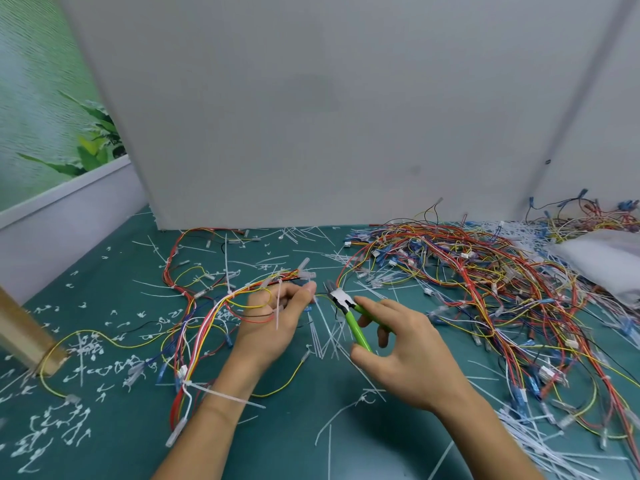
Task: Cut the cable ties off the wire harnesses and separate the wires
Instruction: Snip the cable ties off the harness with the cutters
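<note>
My left hand grips a wire harness of red, yellow and white wires at the middle of the green mat. A white cable tie hangs down across that hand. My right hand holds green-handled cutters, their jaws pointing up and left, a short way right of the left fingertips. Another white cable tie binds the harness near my left wrist.
A big tangled heap of wire harnesses fills the right side of the mat. Cut cable ties litter the mat's left and front. A grey panel stands behind. A wooden post is at left; a white bag lies far right.
</note>
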Motion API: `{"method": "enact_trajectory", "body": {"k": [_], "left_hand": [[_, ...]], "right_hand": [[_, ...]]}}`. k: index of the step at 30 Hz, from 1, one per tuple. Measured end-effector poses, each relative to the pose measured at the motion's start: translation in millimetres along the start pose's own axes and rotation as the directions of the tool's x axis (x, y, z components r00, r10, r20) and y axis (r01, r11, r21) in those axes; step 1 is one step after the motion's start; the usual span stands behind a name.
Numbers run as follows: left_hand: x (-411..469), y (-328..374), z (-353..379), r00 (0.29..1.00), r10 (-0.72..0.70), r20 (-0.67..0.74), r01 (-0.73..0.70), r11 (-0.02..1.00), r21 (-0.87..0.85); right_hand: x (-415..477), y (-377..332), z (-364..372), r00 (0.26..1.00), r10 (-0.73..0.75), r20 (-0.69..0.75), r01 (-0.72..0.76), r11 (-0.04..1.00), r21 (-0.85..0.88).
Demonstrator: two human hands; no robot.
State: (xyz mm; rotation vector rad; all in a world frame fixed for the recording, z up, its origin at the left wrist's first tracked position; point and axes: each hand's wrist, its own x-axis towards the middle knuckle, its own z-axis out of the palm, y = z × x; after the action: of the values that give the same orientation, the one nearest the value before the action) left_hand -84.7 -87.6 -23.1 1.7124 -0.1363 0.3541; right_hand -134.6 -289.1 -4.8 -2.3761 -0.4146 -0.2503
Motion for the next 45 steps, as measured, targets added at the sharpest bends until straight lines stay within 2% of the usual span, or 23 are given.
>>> {"method": "enact_trajectory", "body": {"k": [4, 10, 13, 16, 18, 23, 25, 28, 30, 34, 37, 39, 41, 43, 45], "left_hand": [[0.1, 0.1, -1.5, 0.987, -0.128, 0.096, 0.139, 0.983, -0.116], [-3.0, 2.3, -0.9, 0.977, -0.099, 0.188, 0.13, 0.979, -0.16], [-3.2, 2.6, -1.4, 0.974, -0.089, 0.206, 0.127, 0.976, -0.177], [-3.3, 3.6, -2.3, 0.97, -0.088, 0.227, 0.138, 0.967, -0.216], [-4.4, 4.3, -1.9, 0.966, -0.085, 0.243, 0.139, 0.966, -0.217], [-6.3, 3.7, -1.4, 0.968, -0.047, 0.248, 0.101, 0.973, -0.209], [-6.0, 2.6, -1.7, 0.966, -0.042, 0.254, 0.102, 0.969, -0.226], [-6.1, 1.9, -2.2, 0.962, -0.041, 0.271, 0.111, 0.962, -0.248], [-6.2, 1.0, -2.4, 0.961, -0.037, 0.272, 0.109, 0.961, -0.256], [-4.5, -0.5, -0.4, 0.973, -0.051, 0.225, 0.12, 0.945, -0.305], [-1.5, 0.0, 0.3, 0.989, -0.074, 0.129, 0.119, 0.912, -0.392], [0.7, 0.2, 0.5, 0.993, -0.087, 0.077, 0.113, 0.884, -0.454], [2.3, 0.6, 1.0, 0.995, -0.096, 0.029, 0.097, 0.856, -0.508], [2.8, 0.5, 1.7, 0.995, -0.098, -0.007, 0.079, 0.845, -0.53], [2.2, 0.6, 2.4, 0.996, -0.089, -0.019, 0.066, 0.85, -0.523]], "right_hand": [[0.5, 1.2, 1.2, 0.992, 0.082, -0.099, -0.071, 0.991, 0.114], [2.8, 1.7, 1.8, 0.985, 0.109, -0.134, -0.069, 0.959, 0.273], [3.7, 4.0, 3.3, 0.986, 0.157, -0.058, -0.123, 0.914, 0.386], [5.3, 2.2, 5.7, 0.971, 0.23, 0.069, -0.227, 0.781, 0.582], [5.6, 0.6, 5.3, 0.965, 0.225, 0.133, -0.255, 0.699, 0.668], [3.8, 0.2, 3.0, 0.949, 0.155, 0.273, -0.312, 0.575, 0.756], [3.9, -1.2, 3.2, 0.959, 0.16, 0.233, -0.282, 0.607, 0.743], [3.0, 0.4, 1.5, 0.979, 0.195, 0.064, -0.199, 0.826, 0.528], [2.0, 4.7, -0.6, 0.988, 0.151, 0.01, -0.143, 0.913, 0.383], [1.5, 6.1, -4.4, 0.995, 0.065, -0.073, -0.045, 0.968, 0.247], [2.0, 6.1, -3.7, 0.987, 0.052, -0.15, -0.008, 0.96, 0.279], [2.2, 5.1, -2.0, 0.986, 0.105, -0.131, -0.041, 0.908, 0.418], [2.0, 1.5, 0.3, 0.987, 0.156, -0.045, -0.1, 0.802, 0.589], [2.4, -1.3, 3.7, 0.984, 0.164, 0.073, -0.162, 0.634, 0.756], [3.4, -3.3, 6.8, 0.961, 0.141, 0.238, -0.276, 0.443, 0.853]]}}
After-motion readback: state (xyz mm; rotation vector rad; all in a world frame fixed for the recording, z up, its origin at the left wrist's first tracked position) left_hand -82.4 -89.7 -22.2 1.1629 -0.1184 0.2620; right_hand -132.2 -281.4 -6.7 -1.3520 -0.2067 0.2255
